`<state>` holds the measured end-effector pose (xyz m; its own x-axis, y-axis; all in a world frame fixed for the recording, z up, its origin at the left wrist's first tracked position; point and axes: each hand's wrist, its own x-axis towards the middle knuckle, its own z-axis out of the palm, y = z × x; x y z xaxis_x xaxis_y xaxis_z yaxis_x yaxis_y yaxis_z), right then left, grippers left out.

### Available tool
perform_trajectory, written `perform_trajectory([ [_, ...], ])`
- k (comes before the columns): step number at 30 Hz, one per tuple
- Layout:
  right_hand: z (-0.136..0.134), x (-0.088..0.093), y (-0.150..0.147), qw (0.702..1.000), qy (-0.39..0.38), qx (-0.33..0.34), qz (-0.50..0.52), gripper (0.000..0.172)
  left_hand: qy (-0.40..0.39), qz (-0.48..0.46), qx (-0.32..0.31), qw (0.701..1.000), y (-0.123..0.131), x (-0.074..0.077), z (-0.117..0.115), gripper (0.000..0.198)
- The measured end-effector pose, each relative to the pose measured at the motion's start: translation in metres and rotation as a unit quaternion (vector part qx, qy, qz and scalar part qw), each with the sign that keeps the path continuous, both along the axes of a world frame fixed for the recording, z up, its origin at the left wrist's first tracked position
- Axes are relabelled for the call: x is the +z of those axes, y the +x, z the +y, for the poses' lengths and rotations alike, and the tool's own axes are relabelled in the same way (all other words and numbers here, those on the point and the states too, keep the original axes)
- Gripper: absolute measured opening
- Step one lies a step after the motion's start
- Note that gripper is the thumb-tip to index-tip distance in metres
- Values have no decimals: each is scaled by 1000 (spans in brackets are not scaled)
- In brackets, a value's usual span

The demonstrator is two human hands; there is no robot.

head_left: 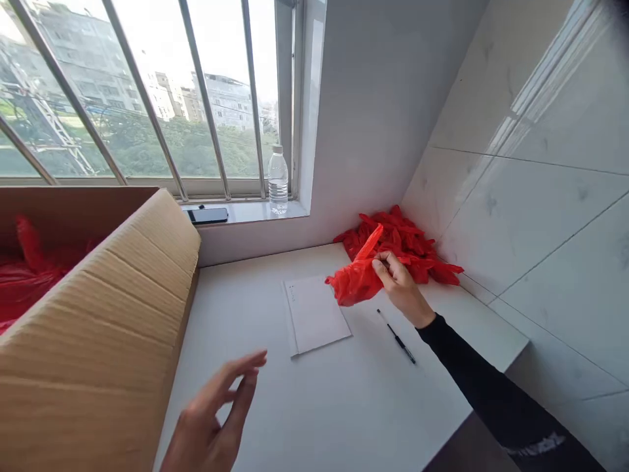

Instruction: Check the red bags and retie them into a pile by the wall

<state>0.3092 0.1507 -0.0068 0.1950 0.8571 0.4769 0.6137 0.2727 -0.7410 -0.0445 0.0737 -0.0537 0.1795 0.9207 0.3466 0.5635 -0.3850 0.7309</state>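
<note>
My right hand is closed on a crumpled red plastic bag, held just above the white counter and in front of a pile of red plastic bags in the far right corner. My left hand hovers low at the front with its fingers stretched out and apart, holding nothing, next to the large cardboard box. A white sheet of paper lies flat between the two hands. A black pen lies on the counter below my right wrist.
The open cardboard box on the left holds more red plastic. On the window sill stand a clear water bottle and a dark phone. A tiled wall runs along the right; the counter's edge drops off at the front right.
</note>
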Motion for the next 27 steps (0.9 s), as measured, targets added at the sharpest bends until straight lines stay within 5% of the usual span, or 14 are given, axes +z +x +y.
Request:
perform_trajectory([
  [4,-61,-27,-37,982,-119,132,66,28,-36,-15,-79,996,44,-4,21,39],
  [7,-87,-50,-48,968,-178,141,103,22,-92,-9,-116,989,62,-20,19,17],
  [11,-112,-64,-58,1000,-1,5,-11,15,-129,-16,-115,985,60,-30,4,13],
  [13,-119,-64,-66,992,43,47,-106,24,-135,-21,-136,981,59,-29,0,13],
  [16,-118,-64,-76,976,-9,132,-173,26,-126,-24,-166,978,60,-25,-2,10],
  [25,-114,-70,-53,986,-62,84,-132,5,-75,6,-134,988,48,-20,-11,8],
  [27,-116,-68,-58,982,-54,121,-133,6,-50,11,-145,988,49,-20,-12,11],
])
